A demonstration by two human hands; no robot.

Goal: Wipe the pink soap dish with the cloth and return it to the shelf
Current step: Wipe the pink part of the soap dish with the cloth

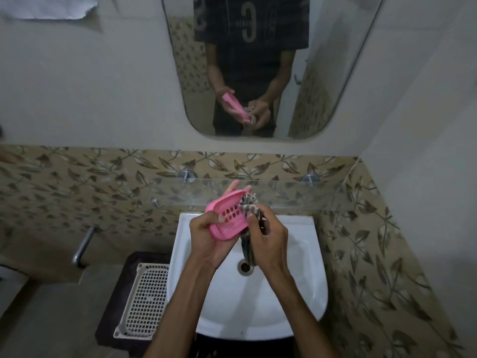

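Dish (228, 218): tilted above the sink (296, 293), before the glass shelf (284, 192).
Left hand (210, 233): curled around the dish's near edge.
Right hand (268, 228): grips the cloth (249, 206), pressing it onto the dish's right end.

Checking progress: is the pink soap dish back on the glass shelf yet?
No, the left hand holds the pink soap dish above the sink.

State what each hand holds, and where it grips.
Left hand holds the pink soap dish by its left end, underneath. Right hand grips the striped cloth mid-length.
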